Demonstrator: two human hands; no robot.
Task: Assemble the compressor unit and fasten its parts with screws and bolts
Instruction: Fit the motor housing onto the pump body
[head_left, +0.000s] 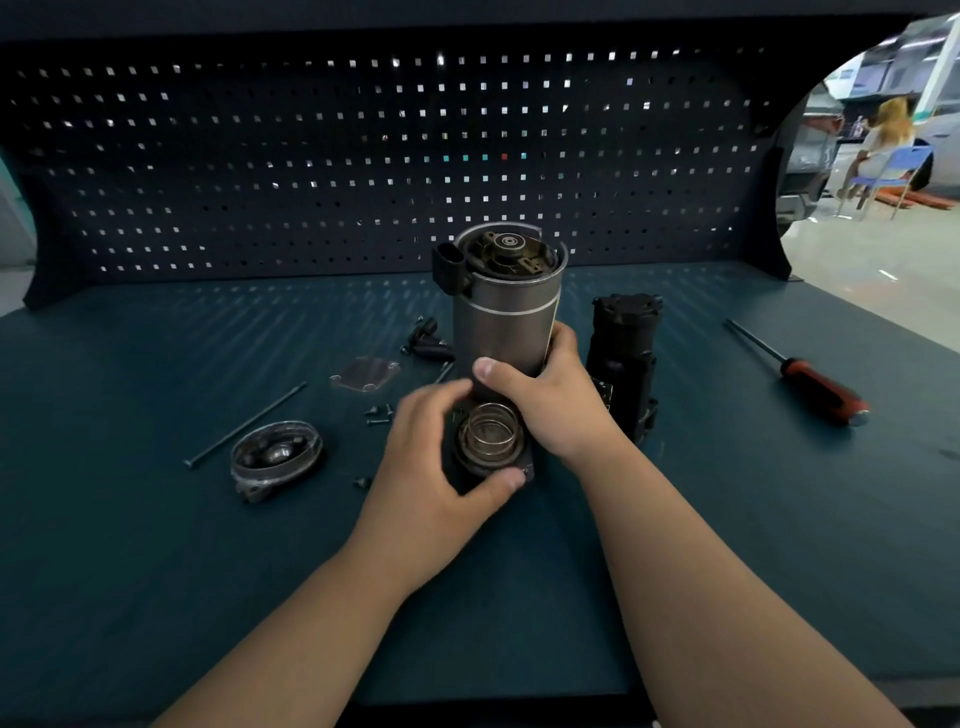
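Observation:
A grey motor cylinder (506, 301) stands upright at the middle of the bench, its open top showing a bearing and brush parts. My right hand (545, 400) grips its lower part. At its foot sits a dark compressor head (491, 441) with a round metal-ringed opening facing up; my left hand (436, 452) holds this head, thumb on its near edge. A round end cap (275, 457) lies to the left. A long bolt (244, 426) lies beside it. Several small screws (378, 415) are scattered left of my hand.
A second black housing (623, 358) stands right of the cylinder. A red-handled screwdriver (810, 382) lies at the far right. A flat gasket plate (365, 373) and a small black fitting (428, 343) lie behind the screws. A pegboard wall (363, 156) closes the back.

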